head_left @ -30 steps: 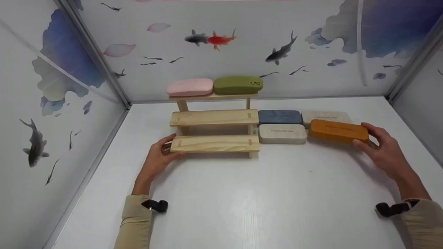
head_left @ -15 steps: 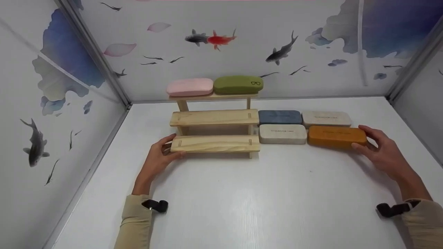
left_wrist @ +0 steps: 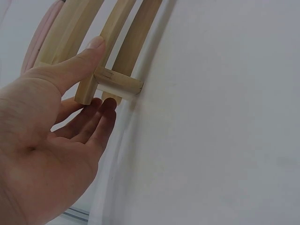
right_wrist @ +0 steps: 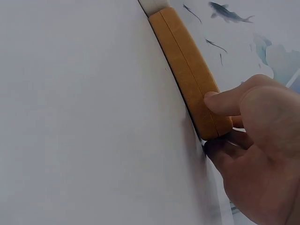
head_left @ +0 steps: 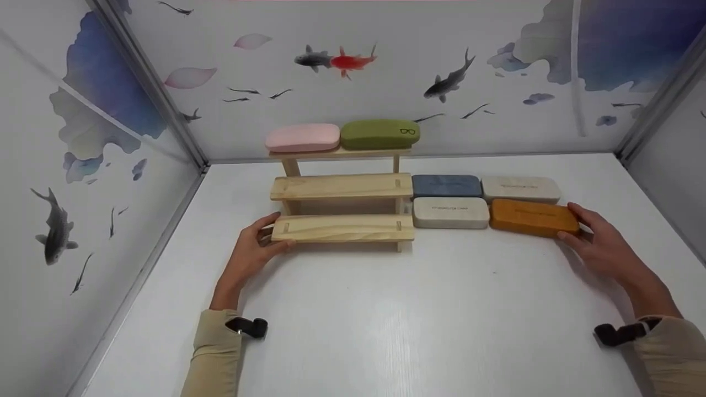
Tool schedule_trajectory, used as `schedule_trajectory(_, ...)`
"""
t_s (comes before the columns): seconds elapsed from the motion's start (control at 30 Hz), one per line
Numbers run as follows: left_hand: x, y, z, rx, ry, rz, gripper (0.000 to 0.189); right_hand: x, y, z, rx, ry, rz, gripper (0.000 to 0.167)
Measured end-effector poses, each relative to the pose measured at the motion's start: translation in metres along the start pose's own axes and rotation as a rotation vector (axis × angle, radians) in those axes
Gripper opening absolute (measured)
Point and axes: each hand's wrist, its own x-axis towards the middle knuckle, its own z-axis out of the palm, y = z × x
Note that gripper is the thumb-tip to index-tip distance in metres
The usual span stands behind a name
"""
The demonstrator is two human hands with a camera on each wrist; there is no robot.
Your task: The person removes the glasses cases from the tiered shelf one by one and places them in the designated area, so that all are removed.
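My left hand [head_left: 249, 255] holds the left end of the lowest board of a three-tier wooden rack [head_left: 342, 227], thumb on the front edge and fingers behind it. In the left wrist view the thumb lies along the board [left_wrist: 110, 40], with the fingertips curled beneath its end. My right hand [head_left: 606, 251] grips the right end of an orange glasses case [head_left: 532, 216]. The right wrist view shows the thumb on the front side of this case [right_wrist: 185, 70]. Its left end is right beside a cream glasses case [head_left: 450, 214].
Behind these two lie a blue glasses case [head_left: 447, 186] and an off-white glasses case [head_left: 520, 189]. A pink case [head_left: 303, 138] and a green case [head_left: 379, 134] sit on the rack's top board. Printed wall panels [head_left: 386, 99] enclose the white table [head_left: 353, 325].
My right hand has lowered the orange case and shifted it slightly left, uncovering the off-white case behind. The left hand stays on the rack.
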Motion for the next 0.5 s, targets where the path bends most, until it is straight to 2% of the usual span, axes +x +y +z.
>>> schedule_trajectory(0.2, -0.001, 0.001, 0.000, -0.010, -0.006, 0.003, 0.088, 0.004, -0.006, 0.004, -0.040, 0.057, 0.059, 0.080)
schedule_trajectory(0.5, 0.000, -0.001, 0.000, -0.012, -0.010, 0.011, 0.088, 0.005, -0.011, 0.009, -0.052, 0.088, 0.076, 0.084)
